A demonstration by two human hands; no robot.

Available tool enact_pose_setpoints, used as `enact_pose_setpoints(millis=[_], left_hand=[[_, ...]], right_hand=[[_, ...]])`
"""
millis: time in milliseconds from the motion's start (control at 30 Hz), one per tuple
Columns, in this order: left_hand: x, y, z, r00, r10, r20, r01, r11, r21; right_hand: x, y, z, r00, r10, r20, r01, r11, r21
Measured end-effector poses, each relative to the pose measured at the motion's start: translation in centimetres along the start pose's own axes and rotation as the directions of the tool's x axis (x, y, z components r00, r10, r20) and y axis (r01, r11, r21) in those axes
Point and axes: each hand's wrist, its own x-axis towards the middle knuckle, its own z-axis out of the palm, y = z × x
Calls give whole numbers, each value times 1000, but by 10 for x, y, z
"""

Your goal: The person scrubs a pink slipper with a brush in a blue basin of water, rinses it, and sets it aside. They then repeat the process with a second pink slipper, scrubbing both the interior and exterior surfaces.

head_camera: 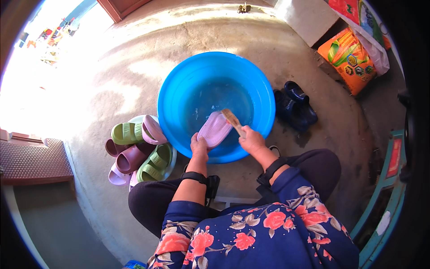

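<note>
My left hand (199,146) grips one end of a pink slipper (215,129), its ridged sole facing up. In my right hand (252,140) is the handle of a wooden scrubbing brush (233,121). The brush's head lies against the far right edge of the sole; its bristles are hidden. Both hands are over the near side of a large blue plastic basin (169,89), with the slipper inside its rim. Shallow, cloudy water (215,92) with a few patches of foam covers the basin's bottom.
Left of the basin, a pale basin (174,159) holds a heap of green (127,133), maroon (131,158) and pink slippers (154,130). Dark blue slippers (295,106) lie on wet concrete floor to the right. An orange printed sack (347,60) stands farther right, near a teal metal frame (379,201).
</note>
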Motion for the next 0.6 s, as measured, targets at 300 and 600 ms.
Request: enact_pose_setpoints(millis=[300, 600], left_hand=[[11, -10, -1, 981, 134, -138, -114, 983, 141], [1, -9, 7, 953, 199, -228, -187, 980, 73]], right_hand=[[5, 5, -9, 976, 215, -16, -216, 976, -32], [0, -6, 2, 997, 65, 30, -66, 997, 38]])
